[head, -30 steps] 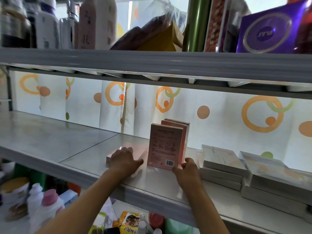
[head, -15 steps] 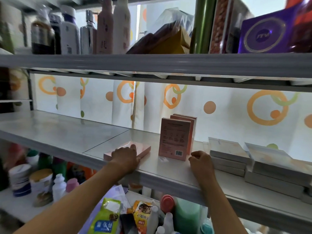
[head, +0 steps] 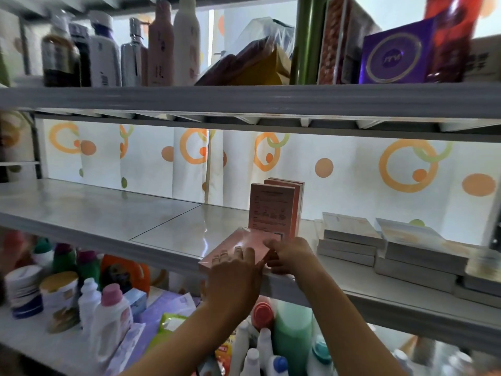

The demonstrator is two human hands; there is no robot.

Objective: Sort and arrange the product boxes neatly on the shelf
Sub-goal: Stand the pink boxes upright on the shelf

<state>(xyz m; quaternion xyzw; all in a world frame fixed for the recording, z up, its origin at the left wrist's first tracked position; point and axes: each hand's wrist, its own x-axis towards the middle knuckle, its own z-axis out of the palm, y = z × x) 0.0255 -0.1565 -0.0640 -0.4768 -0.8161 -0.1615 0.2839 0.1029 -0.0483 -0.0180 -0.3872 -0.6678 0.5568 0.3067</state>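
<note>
At the front lip of the middle shelf (head: 81, 213), a flat pink box (head: 238, 248) lies tilted, its near edge raised off the board and just past the edge. The person's left hand (head: 233, 278) is spread under and against that near edge, fingers (head: 245, 256) laid flat over the top face, palm taking the weight from below. The right hand (head: 291, 257) closes its curled fingers on the box's right corner, steadying it. So both hands have hold of the same box; neither is shut tight, and the thumbs are hidden.

The grip looks chosen for turning: a hand beneath and a hand at the corner let the box be swung upright. Just behind it stand two matching pink boxes (head: 272, 210) on end, one behind the other, which suggests this one is meant to join their row. To the right, well apart from the hands, grey-white boxes (head: 349, 237) lie in flat stacks, already grouped by kind. The left stretch of the shelf is bare.
</note>
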